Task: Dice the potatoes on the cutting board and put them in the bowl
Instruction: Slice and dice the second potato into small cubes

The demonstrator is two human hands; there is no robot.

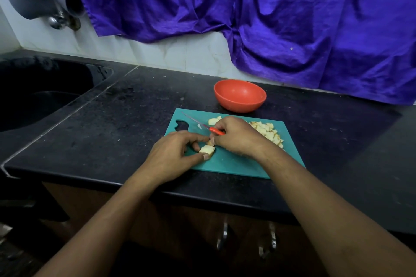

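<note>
Pinched the potato piece (206, 149) in the left grip (177, 153) on the near middle of the cutting board (236, 164), long axis left to right, right end just beside the right grip (236, 137) curled round the knife (217, 131), blade aimed far-left, bowl (239, 95) beyond.

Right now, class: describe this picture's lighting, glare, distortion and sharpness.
Head view: dim, even light, brightest on the purple curtain and teal cutting board; wide-angle lens bows the black counter edge; a glint on the tap; the cabinet below sinks into shadow; left hand on the potato piece and right hand on the knife look fairly sharp.
</note>
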